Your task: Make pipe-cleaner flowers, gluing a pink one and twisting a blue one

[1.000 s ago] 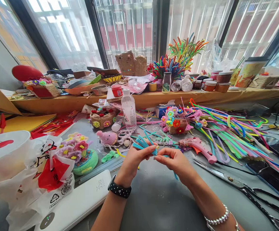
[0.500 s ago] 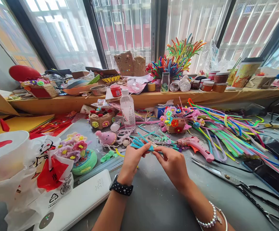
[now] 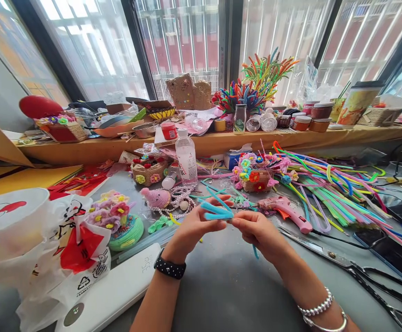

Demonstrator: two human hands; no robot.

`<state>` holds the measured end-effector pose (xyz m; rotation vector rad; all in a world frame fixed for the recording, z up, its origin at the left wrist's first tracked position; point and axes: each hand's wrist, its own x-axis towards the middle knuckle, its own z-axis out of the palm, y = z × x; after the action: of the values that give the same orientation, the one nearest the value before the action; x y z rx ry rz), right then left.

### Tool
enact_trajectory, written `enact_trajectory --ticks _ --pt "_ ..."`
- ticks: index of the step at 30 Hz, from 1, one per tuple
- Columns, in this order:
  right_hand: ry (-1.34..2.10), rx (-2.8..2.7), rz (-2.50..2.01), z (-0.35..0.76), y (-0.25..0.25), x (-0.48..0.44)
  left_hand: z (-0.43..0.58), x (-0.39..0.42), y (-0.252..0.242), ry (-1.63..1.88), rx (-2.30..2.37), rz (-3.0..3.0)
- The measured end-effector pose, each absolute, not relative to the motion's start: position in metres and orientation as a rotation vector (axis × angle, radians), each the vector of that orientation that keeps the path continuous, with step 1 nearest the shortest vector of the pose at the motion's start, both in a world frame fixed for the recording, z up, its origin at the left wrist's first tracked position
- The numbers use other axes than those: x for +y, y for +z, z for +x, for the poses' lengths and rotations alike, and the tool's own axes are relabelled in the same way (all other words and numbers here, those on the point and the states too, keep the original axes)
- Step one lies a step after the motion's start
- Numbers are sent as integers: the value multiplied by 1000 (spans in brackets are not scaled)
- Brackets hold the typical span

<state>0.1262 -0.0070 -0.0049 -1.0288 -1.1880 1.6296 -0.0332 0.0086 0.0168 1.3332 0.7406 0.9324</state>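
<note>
Blue stems [image 3: 219,216] fanned toward ten o'clock, my right grip [image 3: 261,233] clamped their base, left grip [image 3: 193,227] spread; slackening could've scattered them.

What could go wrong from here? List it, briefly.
The blue fuzzy stems may spring apart if the right hand loosens its pinch. The right forearm could brush the scissors lying beside it. The pink glue gun lies just beyond that hand; if hot, which I can't tell, it might burn.
</note>
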Motion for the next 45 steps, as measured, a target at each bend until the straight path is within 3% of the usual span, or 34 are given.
enact_trajectory --ticks 5,14,21,33,45 --pt "1928 -1109 -862 127 -8 -8 -34 8 17 905 648 1404" --pt "1530 -1342 -1027 121 -11 -6 -29 14 12 1032 747 1351" --pt "1618 -1332 -814 119 -10 -8 -27 11 11 1034 751 1150" --pt "1649 -1236 -817 124 -7 -10 -26 8 14 1083 633 1149" --pt "1610 -1261 -908 124 -7 -9 -20 8 19 1235 989 1230"
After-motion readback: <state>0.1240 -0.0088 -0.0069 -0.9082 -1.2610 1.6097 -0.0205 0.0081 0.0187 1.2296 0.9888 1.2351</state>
